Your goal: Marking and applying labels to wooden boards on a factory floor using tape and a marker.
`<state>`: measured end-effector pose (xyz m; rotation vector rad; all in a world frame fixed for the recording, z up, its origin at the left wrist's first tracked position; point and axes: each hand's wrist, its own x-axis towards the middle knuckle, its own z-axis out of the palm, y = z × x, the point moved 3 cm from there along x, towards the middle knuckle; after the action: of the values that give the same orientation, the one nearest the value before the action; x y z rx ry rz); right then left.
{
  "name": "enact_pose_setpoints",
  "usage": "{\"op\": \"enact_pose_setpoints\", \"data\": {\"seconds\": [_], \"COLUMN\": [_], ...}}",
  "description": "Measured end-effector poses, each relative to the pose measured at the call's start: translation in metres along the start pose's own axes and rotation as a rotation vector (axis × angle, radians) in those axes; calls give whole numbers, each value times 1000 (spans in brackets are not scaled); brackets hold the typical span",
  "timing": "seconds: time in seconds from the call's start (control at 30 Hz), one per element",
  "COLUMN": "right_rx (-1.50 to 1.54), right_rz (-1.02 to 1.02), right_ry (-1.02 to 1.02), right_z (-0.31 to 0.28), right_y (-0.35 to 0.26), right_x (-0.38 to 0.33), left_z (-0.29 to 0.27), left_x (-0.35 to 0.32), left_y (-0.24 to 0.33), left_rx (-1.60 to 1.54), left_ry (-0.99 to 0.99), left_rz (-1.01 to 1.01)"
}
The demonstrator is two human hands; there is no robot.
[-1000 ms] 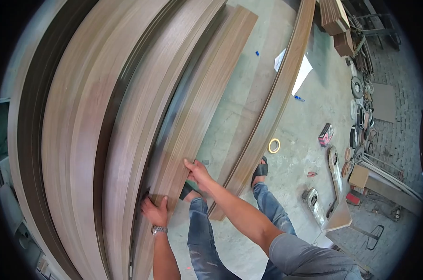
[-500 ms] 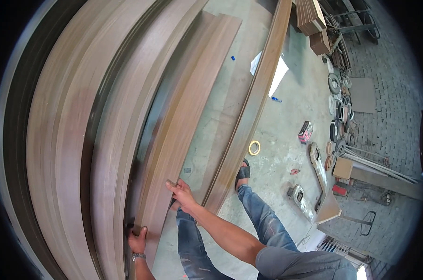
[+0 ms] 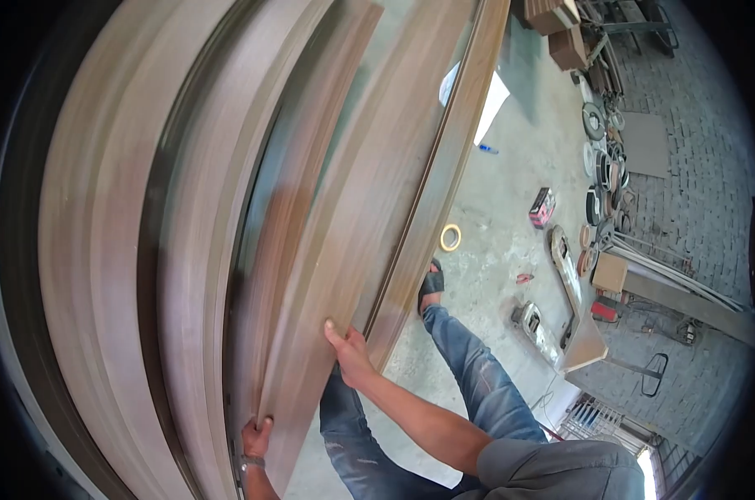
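Note:
A long, wood-grain brown board (image 3: 311,333) spans between my two hands. My left hand (image 3: 256,437) is wrapped round its left edge near the lower end, thumb on top. My right hand (image 3: 350,354) grips the right edge a bit farther up, with its thumb on the face and the other fingers mostly hidden. Left of it lies a redder brown board (image 3: 290,217), partly covered by the held one. To the right runs a narrow grooved brown profile (image 3: 427,225), partly covered by the held board.
Several long boards (image 3: 102,225) fill the left side. On the floor at right are a tape roll (image 3: 451,237), a blue marker (image 3: 488,149), white paper (image 3: 492,108), a small box (image 3: 542,207) and a pallet jack (image 3: 565,275). Coiled edging strips (image 3: 594,121) line the brick wall.
The held board has swung right, away from the boards at left, and now overlaps the grooved profile. Both hands have moved slightly right with it, uncovering the redder board.

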<state>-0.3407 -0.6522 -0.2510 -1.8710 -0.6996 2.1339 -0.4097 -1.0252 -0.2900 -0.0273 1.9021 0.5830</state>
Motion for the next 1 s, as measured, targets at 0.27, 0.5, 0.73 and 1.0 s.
{"op": "enact_pose_setpoints", "data": {"seconds": [0.27, 0.5, 0.73, 1.0], "right_rx": [123, 18, 159, 130], "right_rz": [-327, -251, -215, -309], "right_ry": [219, 215, -87, -306], "right_z": [-35, -74, -109, -124], "right_y": [-161, -362, -533, -612], "right_x": [-11, 43, 124, 202], "left_z": [23, 34, 117, 202], "left_x": [-94, -212, -239, -185], "left_y": [150, 182, 305, 471], "left_rx": [12, 359, 264, 135], "left_ry": [124, 29, -12, 331], "left_rz": [285, -254, -120, -82]}}
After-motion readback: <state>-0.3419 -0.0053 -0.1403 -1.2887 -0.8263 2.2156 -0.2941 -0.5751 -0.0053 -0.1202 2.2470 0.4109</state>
